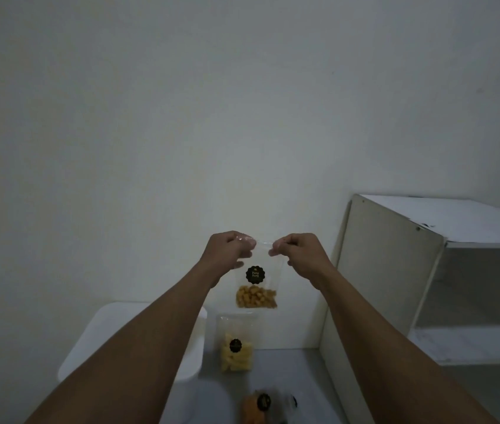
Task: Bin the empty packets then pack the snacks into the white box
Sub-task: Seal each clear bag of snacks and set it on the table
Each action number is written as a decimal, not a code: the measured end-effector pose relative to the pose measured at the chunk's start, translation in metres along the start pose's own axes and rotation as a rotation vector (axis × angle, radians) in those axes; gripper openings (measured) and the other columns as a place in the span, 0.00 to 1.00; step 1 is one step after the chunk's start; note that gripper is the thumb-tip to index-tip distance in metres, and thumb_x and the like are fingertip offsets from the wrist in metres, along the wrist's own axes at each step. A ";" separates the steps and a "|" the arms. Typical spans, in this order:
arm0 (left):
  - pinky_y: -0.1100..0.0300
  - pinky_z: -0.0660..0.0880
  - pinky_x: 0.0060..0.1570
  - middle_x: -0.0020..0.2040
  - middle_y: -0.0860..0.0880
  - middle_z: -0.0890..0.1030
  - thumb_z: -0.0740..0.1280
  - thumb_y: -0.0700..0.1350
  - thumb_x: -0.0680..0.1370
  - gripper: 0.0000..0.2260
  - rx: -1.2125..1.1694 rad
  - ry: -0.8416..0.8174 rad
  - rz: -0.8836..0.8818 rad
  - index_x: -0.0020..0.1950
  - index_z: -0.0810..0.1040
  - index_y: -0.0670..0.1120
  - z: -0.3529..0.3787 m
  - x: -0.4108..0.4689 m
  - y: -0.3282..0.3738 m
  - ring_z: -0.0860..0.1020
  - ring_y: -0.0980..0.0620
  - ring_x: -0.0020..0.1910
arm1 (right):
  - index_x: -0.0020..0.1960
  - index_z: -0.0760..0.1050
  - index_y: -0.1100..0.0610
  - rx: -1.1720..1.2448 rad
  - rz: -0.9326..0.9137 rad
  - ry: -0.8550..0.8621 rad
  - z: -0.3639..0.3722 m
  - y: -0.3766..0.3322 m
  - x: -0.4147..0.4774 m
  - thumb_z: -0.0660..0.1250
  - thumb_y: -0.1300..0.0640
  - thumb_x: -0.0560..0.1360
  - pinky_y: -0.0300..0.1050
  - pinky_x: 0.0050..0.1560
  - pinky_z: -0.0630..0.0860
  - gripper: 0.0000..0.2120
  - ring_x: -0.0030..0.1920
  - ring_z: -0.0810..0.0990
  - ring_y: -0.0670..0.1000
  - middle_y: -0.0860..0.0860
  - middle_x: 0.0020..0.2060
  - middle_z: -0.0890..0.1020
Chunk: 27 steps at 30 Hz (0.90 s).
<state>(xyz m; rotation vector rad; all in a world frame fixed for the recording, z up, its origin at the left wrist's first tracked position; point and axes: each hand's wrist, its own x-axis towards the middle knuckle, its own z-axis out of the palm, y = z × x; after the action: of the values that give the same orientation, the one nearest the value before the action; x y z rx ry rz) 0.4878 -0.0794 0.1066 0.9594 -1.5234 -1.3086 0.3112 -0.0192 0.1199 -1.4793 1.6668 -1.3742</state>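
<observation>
I hold a clear snack packet [256, 289] up in the air in front of the wall, with golden-brown pieces in its bottom and a round black label. My left hand [230, 249] pinches its top left corner and my right hand [297, 252] pinches the top right corner. Below it a second clear packet [236, 347] with pale yellow snacks stands against the wall. An orange packet [255, 407] lies at the bottom edge, blurred. The white box [114, 332] sits at lower left, partly hidden by my left forearm.
A white open shelf unit [444, 270] stands at the right against the wall. The packets rest on a grey surface [297, 381]. A plain white wall fills the upper view. Another small clear packet [291, 403] lies beside the orange one.
</observation>
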 end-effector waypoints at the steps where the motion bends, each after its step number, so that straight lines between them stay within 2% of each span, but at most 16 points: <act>1: 0.55 0.80 0.50 0.48 0.47 0.85 0.72 0.43 0.75 0.04 0.033 -0.016 0.009 0.47 0.84 0.43 0.000 0.000 0.001 0.83 0.50 0.47 | 0.47 0.82 0.61 -0.015 -0.007 -0.008 -0.001 -0.001 0.000 0.66 0.63 0.77 0.37 0.42 0.72 0.06 0.44 0.82 0.39 0.51 0.42 0.87; 3: 0.56 0.80 0.49 0.47 0.46 0.86 0.72 0.40 0.75 0.02 0.083 -0.007 0.050 0.45 0.85 0.43 0.002 0.001 0.002 0.82 0.50 0.46 | 0.47 0.82 0.61 -0.008 -0.018 -0.025 -0.002 -0.002 -0.001 0.67 0.63 0.76 0.36 0.42 0.72 0.05 0.42 0.82 0.37 0.51 0.42 0.87; 7: 0.50 0.81 0.53 0.43 0.45 0.86 0.72 0.38 0.73 0.03 0.157 0.056 0.112 0.40 0.85 0.43 0.006 0.009 0.006 0.82 0.49 0.44 | 0.46 0.82 0.59 0.075 0.016 -0.061 -0.005 0.001 -0.001 0.69 0.61 0.75 0.44 0.46 0.76 0.03 0.51 0.82 0.47 0.50 0.44 0.87; 11: 0.50 0.81 0.54 0.43 0.44 0.86 0.74 0.41 0.73 0.02 0.126 0.057 0.135 0.43 0.85 0.42 0.010 0.012 0.010 0.82 0.49 0.44 | 0.46 0.81 0.61 0.069 0.009 -0.028 -0.008 0.003 -0.001 0.68 0.61 0.76 0.45 0.46 0.76 0.04 0.52 0.83 0.47 0.49 0.44 0.87; 15: 0.52 0.82 0.53 0.46 0.43 0.85 0.74 0.43 0.74 0.07 -0.003 -0.012 0.099 0.48 0.84 0.41 0.015 0.011 0.010 0.82 0.48 0.47 | 0.38 0.79 0.59 0.185 0.019 0.031 -0.016 0.000 0.002 0.71 0.64 0.73 0.46 0.48 0.77 0.05 0.52 0.83 0.47 0.50 0.44 0.87; 18: 0.51 0.81 0.54 0.43 0.43 0.85 0.74 0.42 0.74 0.04 0.053 0.002 0.111 0.44 0.84 0.41 0.014 0.016 0.008 0.82 0.46 0.46 | 0.42 0.81 0.59 0.146 0.033 -0.021 -0.021 0.001 0.004 0.71 0.63 0.73 0.47 0.49 0.77 0.02 0.53 0.83 0.47 0.49 0.44 0.87; 22: 0.53 0.81 0.52 0.39 0.45 0.86 0.75 0.43 0.72 0.04 0.138 -0.006 0.162 0.43 0.85 0.42 0.021 0.021 0.012 0.84 0.44 0.46 | 0.44 0.82 0.56 0.097 -0.007 -0.072 -0.017 -0.002 0.007 0.69 0.60 0.74 0.46 0.45 0.77 0.03 0.48 0.83 0.49 0.50 0.44 0.86; 24: 0.57 0.81 0.49 0.41 0.45 0.86 0.76 0.44 0.73 0.06 0.099 -0.024 0.182 0.46 0.85 0.42 0.025 0.021 0.014 0.84 0.48 0.44 | 0.42 0.81 0.56 0.069 -0.049 -0.045 -0.016 -0.006 0.011 0.67 0.62 0.75 0.43 0.43 0.76 0.06 0.44 0.82 0.48 0.51 0.42 0.86; 27: 0.55 0.82 0.50 0.45 0.44 0.86 0.75 0.45 0.74 0.09 -0.043 -0.048 0.122 0.48 0.84 0.39 0.023 0.019 0.013 0.83 0.50 0.45 | 0.43 0.81 0.58 -0.005 -0.100 0.007 -0.019 -0.008 0.015 0.66 0.64 0.76 0.39 0.41 0.73 0.06 0.41 0.80 0.48 0.51 0.39 0.85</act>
<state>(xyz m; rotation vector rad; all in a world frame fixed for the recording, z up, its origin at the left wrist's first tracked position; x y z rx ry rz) 0.4598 -0.0886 0.1209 0.8005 -1.5590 -1.2801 0.2943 -0.0258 0.1371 -1.5817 1.6215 -1.4303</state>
